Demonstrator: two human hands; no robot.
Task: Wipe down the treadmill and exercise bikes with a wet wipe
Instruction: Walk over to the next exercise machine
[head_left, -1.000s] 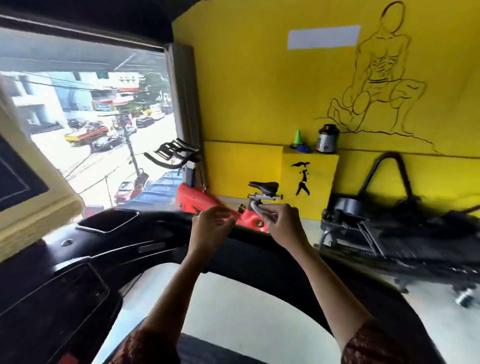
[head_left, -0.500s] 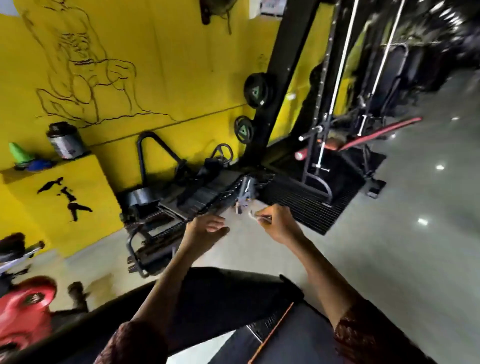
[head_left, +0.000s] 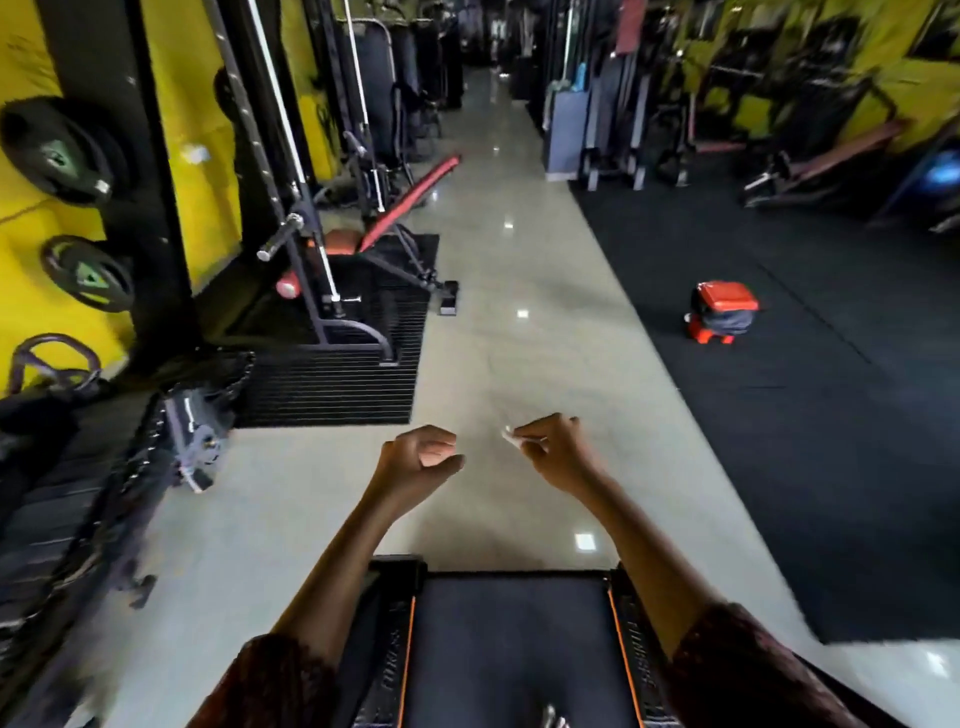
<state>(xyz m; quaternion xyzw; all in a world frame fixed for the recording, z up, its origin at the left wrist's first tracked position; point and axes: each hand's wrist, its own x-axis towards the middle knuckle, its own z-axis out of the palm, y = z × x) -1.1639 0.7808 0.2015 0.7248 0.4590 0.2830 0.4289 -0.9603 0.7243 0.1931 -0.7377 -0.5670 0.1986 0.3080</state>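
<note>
View down a gym aisle with a pale tiled floor (head_left: 524, 270). Both forearms reach forward just below centre. The left hand (head_left: 421, 457) has its fingers curled in toward the palm and holds nothing. Just beside it, not touching, the right hand (head_left: 556, 452) pinches a small white wet wipe (head_left: 510, 435) between thumb and fingertips. The treadmill (head_left: 514, 649), a dark belt with orange edging, lies at 6 o'clock. A red-padded bench (head_left: 410, 202) stands at 11 o'clock, and a red stool (head_left: 724, 312) at 2 o'clock.
</note>
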